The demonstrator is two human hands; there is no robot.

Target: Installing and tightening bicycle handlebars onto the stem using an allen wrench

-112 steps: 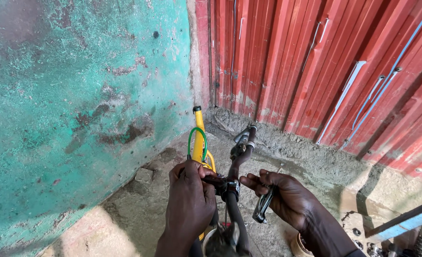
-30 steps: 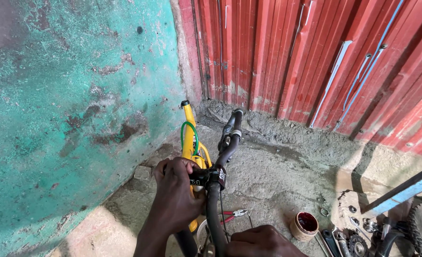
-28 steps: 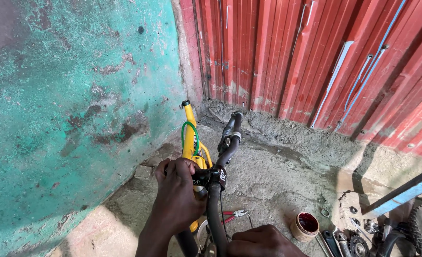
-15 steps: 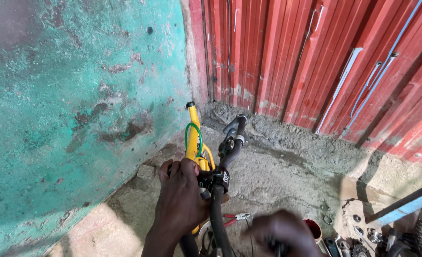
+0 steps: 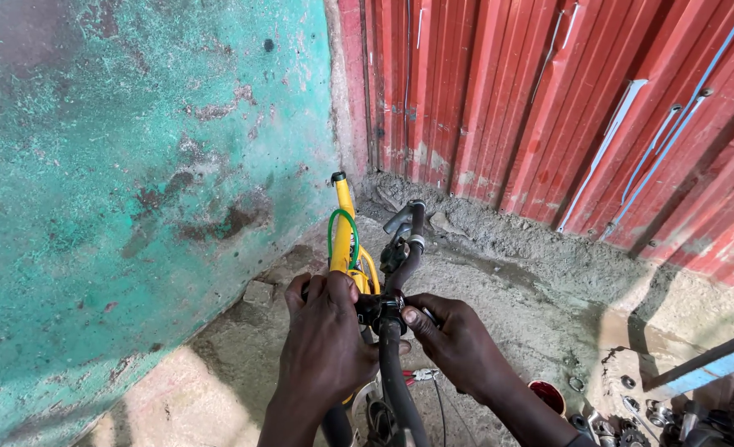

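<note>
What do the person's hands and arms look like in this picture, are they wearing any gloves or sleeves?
Both are bare. The left hand has no glove, ring or watch, and its forearm shows no sleeve down to the picture's lower edge. The right hand is likewise ungloved, with short nails on the fingers. Its forearm is bare too; whether a dark sleeve edge begins at the bottom edge is too unclear to tell.
</note>
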